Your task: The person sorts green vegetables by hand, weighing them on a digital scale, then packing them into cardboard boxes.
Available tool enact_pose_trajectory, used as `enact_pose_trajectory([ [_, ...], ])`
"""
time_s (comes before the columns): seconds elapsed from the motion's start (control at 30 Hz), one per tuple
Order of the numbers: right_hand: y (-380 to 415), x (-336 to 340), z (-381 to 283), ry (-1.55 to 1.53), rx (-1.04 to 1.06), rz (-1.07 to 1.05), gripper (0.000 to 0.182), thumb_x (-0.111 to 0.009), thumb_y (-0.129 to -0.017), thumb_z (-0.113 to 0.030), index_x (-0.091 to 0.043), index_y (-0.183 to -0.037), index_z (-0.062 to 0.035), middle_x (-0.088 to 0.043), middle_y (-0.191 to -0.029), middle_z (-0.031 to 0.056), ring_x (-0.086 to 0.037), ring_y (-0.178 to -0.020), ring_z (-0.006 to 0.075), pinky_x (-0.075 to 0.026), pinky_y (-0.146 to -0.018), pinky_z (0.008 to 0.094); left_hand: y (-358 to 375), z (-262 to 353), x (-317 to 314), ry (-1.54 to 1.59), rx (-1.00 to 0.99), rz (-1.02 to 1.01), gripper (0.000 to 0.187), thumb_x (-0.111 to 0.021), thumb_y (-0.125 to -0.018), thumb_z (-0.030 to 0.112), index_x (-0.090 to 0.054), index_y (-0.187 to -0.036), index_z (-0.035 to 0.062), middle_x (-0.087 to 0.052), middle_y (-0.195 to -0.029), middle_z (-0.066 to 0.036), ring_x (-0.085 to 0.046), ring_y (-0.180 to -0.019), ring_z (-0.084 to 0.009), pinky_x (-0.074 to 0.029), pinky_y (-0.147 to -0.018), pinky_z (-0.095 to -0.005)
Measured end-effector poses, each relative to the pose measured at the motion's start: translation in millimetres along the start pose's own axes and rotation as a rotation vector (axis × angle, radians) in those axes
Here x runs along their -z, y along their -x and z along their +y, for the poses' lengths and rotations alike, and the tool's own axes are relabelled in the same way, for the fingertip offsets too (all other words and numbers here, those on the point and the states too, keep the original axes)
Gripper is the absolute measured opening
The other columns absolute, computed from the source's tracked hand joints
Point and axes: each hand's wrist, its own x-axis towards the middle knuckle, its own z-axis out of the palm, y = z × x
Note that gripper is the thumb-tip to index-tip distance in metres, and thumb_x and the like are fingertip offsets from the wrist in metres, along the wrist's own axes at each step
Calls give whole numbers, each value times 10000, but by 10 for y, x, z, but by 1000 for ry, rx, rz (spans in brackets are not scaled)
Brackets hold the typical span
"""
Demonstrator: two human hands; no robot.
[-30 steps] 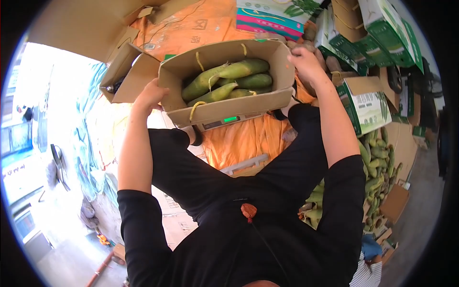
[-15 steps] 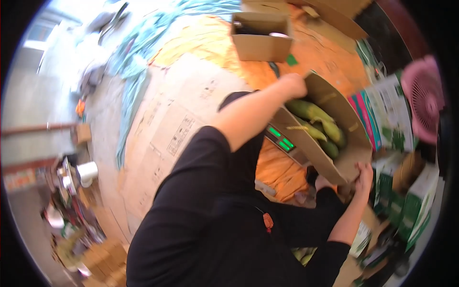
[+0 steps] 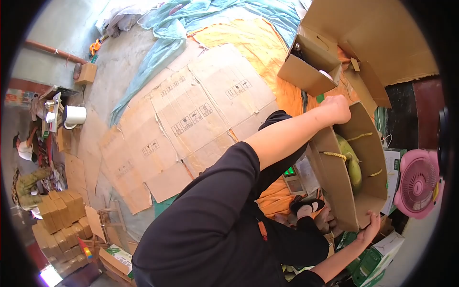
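Note:
An open cardboard box (image 3: 330,186) with yellow rope handles is tilted in front of me at the right. Long green-yellow fruits (image 3: 354,174), possibly melons, lie inside, partly hidden by the near wall. My left hand (image 3: 336,109) is closed on the upper end of the box. At the opposite, lower end, my right hand (image 3: 369,228) grips the corner, its thumb and fingers partly visible. Beside the box, partly covered by my arm and leg, sits a scale with a lit green display (image 3: 289,171).
Another open box (image 3: 311,71) stands on the orange sheet (image 3: 239,40). A pink fan (image 3: 417,184) is at the right, near green-and-white cartons (image 3: 377,260). Flattened cardboard (image 3: 191,112) covers the floor. Stacked brown boxes (image 3: 62,215) and another person (image 3: 26,147) are at far left.
My view has swung, so the scene sits differently. The box with the fruits appears farther right and away from the scale, both hands still on it. Less of the fruit shows.

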Motion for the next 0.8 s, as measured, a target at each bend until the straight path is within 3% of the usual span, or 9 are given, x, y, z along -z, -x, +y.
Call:
enact_pose_trajectory([
  [0.07, -107, -28, -257, 37, 38, -28, 312, -538, -912, -144, -516, -1190, -4, -588, -977, 44, -554, -938, 156, -439, -835, 298, 9, 28, 279, 110, 7, 46, 311, -616, -741, 218, -671, -920, -30, -647, -981, -239, -620, -978, -359, -497, -854, -401],
  [0.23, -182, -741, -1001, -3, 137, -123, 329, -532, -925, -147, -504, -1220, -6, -588, -1015, 37, -547, -962, 147, -424, -856, 287, 146, 46, 1104, 222, -97, 164, 353, -681, -723, 266, -668, -900, -40, -660, -877, -211, -647, -853, -304, -505, -758, -378],
  [0.27, -212, -872, -1097, 46, 178, -172, 327, -535, -924, -153, -508, -1216, -8, -588, -1016, 36, -543, -971, 145, -416, -866, 284, 172, -8, 1251, 139, -136, 270, 352, -673, -729, 252, -664, -912, -48, -662, -836, -180, -647, -809, -262, -504, -740, -361],
  [0.37, -205, -1451, -1298, 98, 228, -247, 317, -549, -916, -156, -523, -1197, -13, -590, -1009, 34, -529, -988, 134, -397, -884, 276, 485, -277, 1849, 355, -136, 203, 394, -639, -746, 233, -644, -1032, -39, -665, -888, -136, -630, -792, -185, -505, -715, -311],
  [0.47, -250, -2050, -1233, 150, 239, -400, 342, -550, -908, -147, -516, -1228, -32, -607, -1063, 46, -560, -986, 127, -437, -837, 265, 709, -855, 2269, 359, -166, 322, 408, -645, -778, 262, -634, -1053, -40, -643, -898, -98, -594, -771, -154, -488, -692, -278],
  [0.63, -61, -3300, -873, 186, 110, -602, 382, -571, -887, -166, -504, -1244, -51, -640, -1026, 37, -580, -868, 97, -452, -711, 221, 1480, -1713, 2851, 356, 77, 494, 287, -630, -818, 221, -645, -959, -28, -596, -803, -22, -530, -705, -93, -445, -627, -256],
  [0.67, 26, -3554, -745, 171, 58, -623, 369, -570, -876, -150, -513, -1226, -48, -643, -1006, 48, -590, -859, 107, -464, -712, 235, 1697, -1789, 2948, 250, 113, 521, 242, -622, -831, 203, -641, -928, -18, -583, -787, -9, -506, -694, -81, -432, -621, -254],
  [0.7, 96, -3806, -585, 152, 9, -645, 356, -568, -866, -134, -521, -1208, -45, -645, -987, 59, -599, -851, 116, -475, -713, 250, 1804, -2058, 2994, 386, 42, 542, 194, -620, -834, 183, -640, -883, -3, -563, -751, 8, -481, -676, -75, -416, -610, -257],
  [0.8, 197, -4461, 173, 62, -163, -817, 440, -580, -835, -110, -476, -1258, -45, -636, -923, 60, -601, -823, 136, -473, -689, 256, 2202, -2761, 3238, 315, 248, 609, 129, -619, -826, 161, -623, -809, 34, -546, -698, 16, -466, -643, -73, -392, -583, -253],
])
